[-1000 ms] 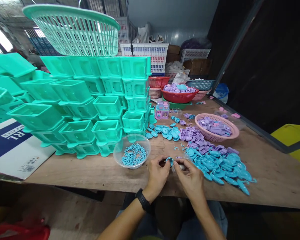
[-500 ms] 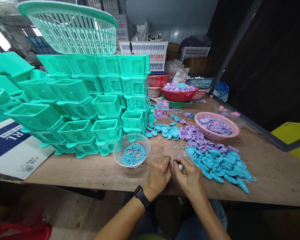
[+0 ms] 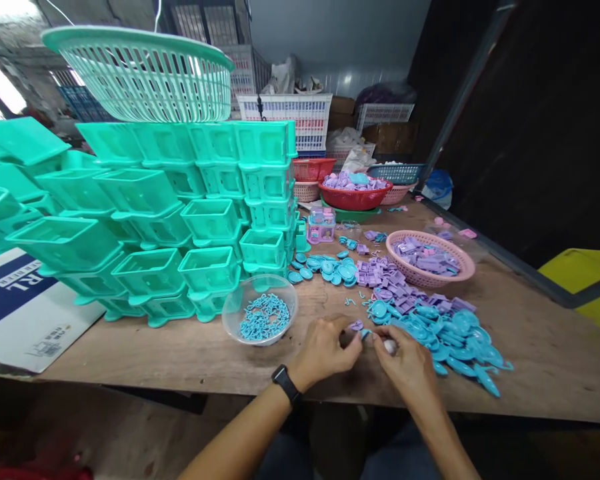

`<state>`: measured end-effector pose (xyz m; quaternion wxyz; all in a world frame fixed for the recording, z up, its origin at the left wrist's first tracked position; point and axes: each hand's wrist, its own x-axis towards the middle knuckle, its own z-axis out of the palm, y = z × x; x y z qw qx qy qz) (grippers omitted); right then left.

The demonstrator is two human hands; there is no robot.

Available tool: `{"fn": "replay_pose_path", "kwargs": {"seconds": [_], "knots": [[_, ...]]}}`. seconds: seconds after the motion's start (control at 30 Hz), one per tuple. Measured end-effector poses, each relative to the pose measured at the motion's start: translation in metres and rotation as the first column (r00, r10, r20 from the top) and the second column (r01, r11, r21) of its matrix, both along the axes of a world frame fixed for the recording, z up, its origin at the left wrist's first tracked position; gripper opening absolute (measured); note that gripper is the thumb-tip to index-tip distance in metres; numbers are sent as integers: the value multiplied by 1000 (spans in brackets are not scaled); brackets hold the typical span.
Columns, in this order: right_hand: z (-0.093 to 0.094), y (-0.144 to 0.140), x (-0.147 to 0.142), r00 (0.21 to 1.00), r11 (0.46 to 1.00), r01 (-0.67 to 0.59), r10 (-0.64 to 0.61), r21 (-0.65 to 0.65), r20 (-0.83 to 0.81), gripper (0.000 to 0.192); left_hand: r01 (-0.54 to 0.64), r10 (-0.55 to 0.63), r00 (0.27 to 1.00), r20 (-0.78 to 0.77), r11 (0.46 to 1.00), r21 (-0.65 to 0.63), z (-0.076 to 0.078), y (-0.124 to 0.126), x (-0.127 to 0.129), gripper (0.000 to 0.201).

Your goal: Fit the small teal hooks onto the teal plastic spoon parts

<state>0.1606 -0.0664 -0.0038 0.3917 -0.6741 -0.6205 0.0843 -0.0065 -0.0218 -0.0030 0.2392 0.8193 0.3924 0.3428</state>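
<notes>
Close together above the front of the table, my left hand and my right hand face each other. A small blue plastic piece is pinched at the fingertips of my left hand, with the right fingertips close beside it. My right hand is closed around a pale, silvery rounded thing, mostly hidden by the fingers. Just beyond my fingers lies a small purple piece. To the left stands a clear bowl of small blue hook-shaped pieces. Blue oval plastic pieces are heaped beside my right hand.
Stacked green plastic boxes fill the left, topped by a green basket. Purple parts lie ahead near a pink basket. A red basket stands farther back. A printed carton lies at left.
Both hands have shifted right and slightly nearer my body. A small gap has opened between them, and the blue piece shows more plainly. The silvery thing stays in my right hand.
</notes>
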Motion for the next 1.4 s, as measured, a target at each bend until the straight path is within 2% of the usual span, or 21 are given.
{"fn": "replay_pose_path", "kwargs": {"seconds": [0.13, 0.23, 0.33, 0.47, 0.57, 0.67, 0.77, 0.87, 0.93, 1.03, 1.2, 1.3, 1.4], "knots": [[-2, -1, 21, 995, 989, 42, -27, -142, 100, 26, -142, 148, 972, -182, 989, 46, 4, 49, 24, 39], [-2, 1, 28, 968, 971, 138, -91, -194, 235, 26, -232, 221, 905, -364, 973, 13, -3, 84, 38, 52], [1, 5, 30, 907, 956, 239, -156, -172, 391, 27, -275, 246, 849, -468, 961, 8, -10, 95, 40, 48], [11, 14, 23, 856, 966, 231, -147, -113, 496, 24, -250, 237, 825, -514, 967, 44, -13, 71, 25, 35], [19, 31, 10, 836, 963, 205, -81, -173, 543, 23, -232, 226, 832, -506, 971, 53, -12, 38, 8, 31], [22, 53, -3, 812, 941, 196, 2, -276, 583, 25, -214, 215, 875, -435, 976, 51, -13, 8, -7, 25], [20, 74, -14, 806, 933, 167, 56, -318, 589, 26, -218, 216, 937, -274, 976, 26, -18, -8, -17, 20], [17, 90, -21, 796, 928, 152, 90, -340, 599, 27, -268, 272, 957, -100, 962, 55, -21, -9, -17, 19], [15, 96, -23, 788, 923, 149, 105, -354, 607, 27, -306, 310, 948, -66, 949, 75, -21, -4, -14, 21], [14, 98, -23, 776, 918, 136, 135, -372, 616, 24, -320, 325, 930, -169, 946, 59, -17, 8, -6, 28], [12, 92, -15, 749, 924, 67, 203, -377, 630, 23, -260, 232, 890, -392, 966, -19, -8, 17, 4, 31], [10, 91, -10, 747, 926, 14, 242, -378, 619, 20, -239, 204, 892, -402, 970, -38, -3, 16, 4, 27], [10, 90, -6, 771, 931, -32, 253, -363, 584, 16, -255, 228, 917, -326, 966, -40, 0, 13, 2, 18]]}}
